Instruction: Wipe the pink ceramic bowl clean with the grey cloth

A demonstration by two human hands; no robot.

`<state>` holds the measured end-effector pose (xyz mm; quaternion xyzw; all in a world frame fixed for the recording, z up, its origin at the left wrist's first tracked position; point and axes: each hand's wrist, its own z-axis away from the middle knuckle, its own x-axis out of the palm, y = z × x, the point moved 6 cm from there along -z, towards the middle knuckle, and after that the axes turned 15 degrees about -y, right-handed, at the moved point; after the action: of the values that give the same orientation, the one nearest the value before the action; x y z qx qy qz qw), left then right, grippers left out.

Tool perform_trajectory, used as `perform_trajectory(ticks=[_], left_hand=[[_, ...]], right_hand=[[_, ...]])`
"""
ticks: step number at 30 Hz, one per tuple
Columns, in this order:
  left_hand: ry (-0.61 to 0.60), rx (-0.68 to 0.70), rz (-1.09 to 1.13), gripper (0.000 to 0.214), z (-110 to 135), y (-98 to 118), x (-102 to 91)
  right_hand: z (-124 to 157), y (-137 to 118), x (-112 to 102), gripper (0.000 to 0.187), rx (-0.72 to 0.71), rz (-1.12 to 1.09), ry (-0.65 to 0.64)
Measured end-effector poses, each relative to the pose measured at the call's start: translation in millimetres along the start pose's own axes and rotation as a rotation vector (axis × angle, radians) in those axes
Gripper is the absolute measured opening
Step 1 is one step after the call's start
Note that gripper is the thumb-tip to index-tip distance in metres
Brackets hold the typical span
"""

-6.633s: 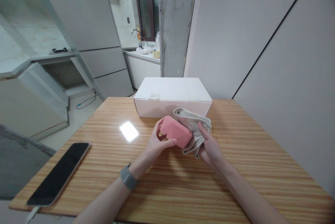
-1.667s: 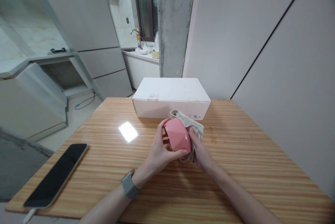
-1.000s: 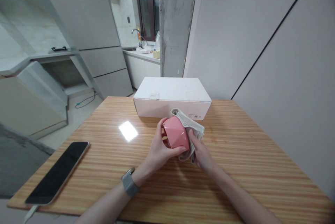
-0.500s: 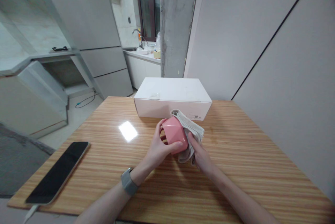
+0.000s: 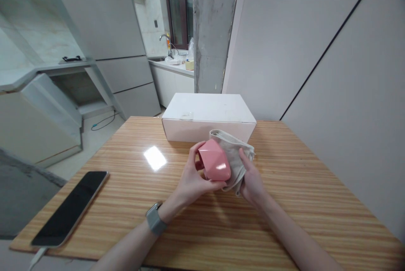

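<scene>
No lettering seems readable from this view.

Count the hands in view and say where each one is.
2. The left hand grips the pink faceted object; the right hand holds the folded cloth beside it. Some fingers are hidden behind these things.

Both forearms point(image 5: 131, 241) angle inward, the left hand point(image 5: 193, 181) and right hand point(image 5: 254, 184) gripping close together.
</scene>
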<state>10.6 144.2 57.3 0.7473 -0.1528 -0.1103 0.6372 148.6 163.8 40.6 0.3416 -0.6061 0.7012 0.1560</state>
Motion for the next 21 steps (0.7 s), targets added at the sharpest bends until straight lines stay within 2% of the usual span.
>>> perform_trajectory(ticks=[3, 5, 9, 11, 15, 21], left_hand=[[0.006, 0.01, 0.141, 0.092, -2.5, -4.6, -5.4], [-0.007, -0.006, 0.277, 0.083, -2.9, -12.0, -4.4], [-0.075, -0.036, 0.499, 0.069, -2.5, -23.4, 6.0], [-0.09, -0.027, 0.486, 0.07, -2.7, -23.8, 7.9], [-0.043, -0.022, 0.327, 0.075, -2.6, -20.3, 4.1], [-0.013, 0.02, 0.138, 0.097, -0.4, -11.3, 6.2]], right_hand=[[-6.6, -4.2, -14.8, 0.036, -0.071, -0.002, 0.066], [-9.3, -2.8, -21.9, 0.04, -0.112, 0.044, 0.064], [-7.9, 9.8, -15.3, 0.048, -0.097, 0.222, -0.111], [-4.3, 14.9, -9.4, 0.05, -0.074, 0.263, -0.154], [0.2, 17.8, -2.3, 0.054, 0.003, 0.187, -0.124], [3.8, 17.6, 7.7, 0.055, 0.077, 0.083, -0.151]])
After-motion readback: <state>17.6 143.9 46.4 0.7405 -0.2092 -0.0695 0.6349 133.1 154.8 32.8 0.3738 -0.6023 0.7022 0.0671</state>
